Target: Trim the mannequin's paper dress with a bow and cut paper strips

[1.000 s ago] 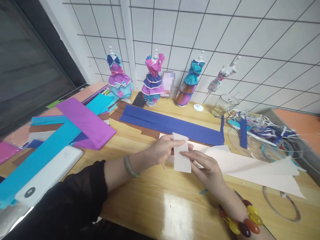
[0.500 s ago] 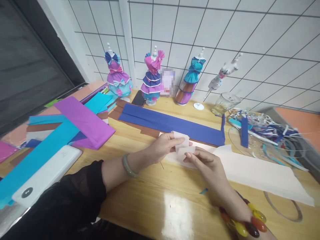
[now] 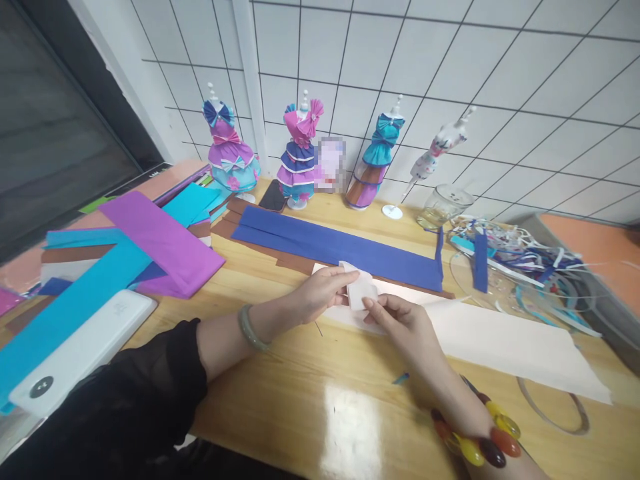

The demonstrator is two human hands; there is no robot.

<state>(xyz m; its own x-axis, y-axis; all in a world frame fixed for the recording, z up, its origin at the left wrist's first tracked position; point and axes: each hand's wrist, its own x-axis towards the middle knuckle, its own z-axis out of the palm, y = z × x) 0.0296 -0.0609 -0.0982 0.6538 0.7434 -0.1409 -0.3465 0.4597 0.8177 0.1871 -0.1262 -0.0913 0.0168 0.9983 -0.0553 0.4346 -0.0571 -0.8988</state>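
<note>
Between my two hands is a small folded piece of white crepe paper (image 3: 361, 293). My left hand (image 3: 323, 293) pinches its upper left side between thumb and fingers. At its lower right edge, the thumb and forefinger of my right hand (image 3: 403, 323) grip the same piece. Below and behind the hands lies a long white paper strip (image 3: 510, 343), reaching off to the right. A wide dark blue paper strip (image 3: 335, 248) stretches across the table just beyond, over brown paper (image 3: 295, 261). A thin dark needle-like object (image 3: 319, 329) shows under my left hand.
Small dress forms in paper dresses (image 3: 233, 150) stand along the tiled wall, beside a bare mannequin (image 3: 440, 147) and a glass jar (image 3: 445, 205). Paper scraps (image 3: 525, 257) pile up at right. Purple (image 3: 165, 243) and turquoise strips and a white power bank (image 3: 85, 350) lie at left.
The two overlapping parts of the white piece now lie together as one small folded piece. My right hand has shifted slightly left, closer to my left hand. The view has moved a little.
</note>
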